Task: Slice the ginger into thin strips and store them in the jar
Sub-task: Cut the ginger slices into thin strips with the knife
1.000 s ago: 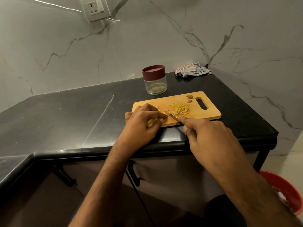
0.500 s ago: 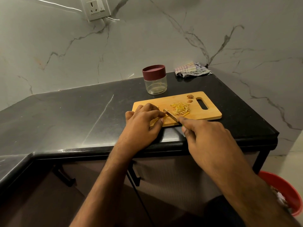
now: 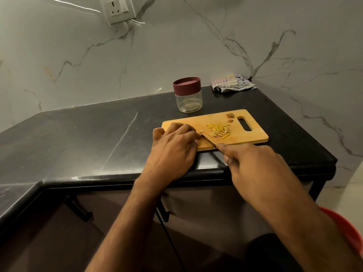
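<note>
Since the previous frames the knife (image 3: 208, 141), gripped by the right hand (image 3: 253, 165), had edged toward the left hand (image 3: 172, 150) pinning ginger on the cutting board (image 3: 245, 137), beside cut strips (image 3: 218, 130); slicing continued, jar (image 3: 187, 94) closed

A glossy black stone desk (image 3: 82, 138) carries a wooden cutting board (image 3: 247, 137) near its front edge, a lidded glass jar (image 3: 188, 95) just behind it, and a crumpled striped cloth (image 3: 231, 83) in the far corner.
</note>
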